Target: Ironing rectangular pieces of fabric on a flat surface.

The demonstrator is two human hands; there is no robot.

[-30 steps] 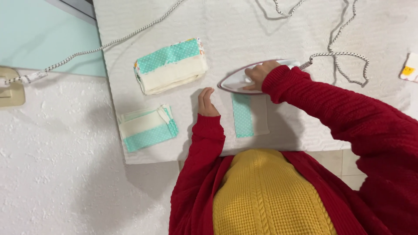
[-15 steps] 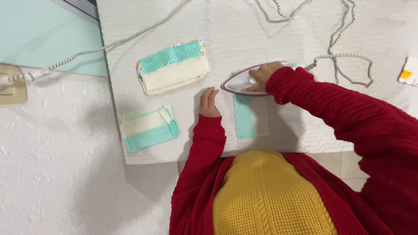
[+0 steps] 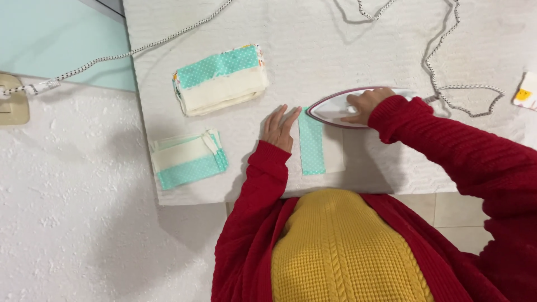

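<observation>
while the right hand (image 3: 363,105) closes its fingers round the handle of the iron (image 3: 358,107), the iron lies on its soleplate across the far end of the fabric piece (image 3: 320,142), its long axis running left to right with the pointed nose toward the left hand (image 3: 278,127). that fabric piece is a small rectangle, teal with white dots on its left half and cream on its right, and its long axis runs toward and away from the person, so iron and cloth cross at a right angle. the left hand rests flat and released on the white padded surface (image 3: 347,39), palm down, fingers straight and together, with the fingertips just touching the teal edge of the piece; it lies just to the left of the cloth and grips nothing. of the two hands the left is nearer to the uncovered near part of the cloth, which stretches from the iron back toward the person's body. farther left sit a thick folded stack (image 3: 221,79) of the same teal and cream cloth and, near the surface's front edge, a thinner folded pile (image 3: 187,159). the iron's speckled cord (image 3: 447,84) loops off behind the right wrist.
</observation>
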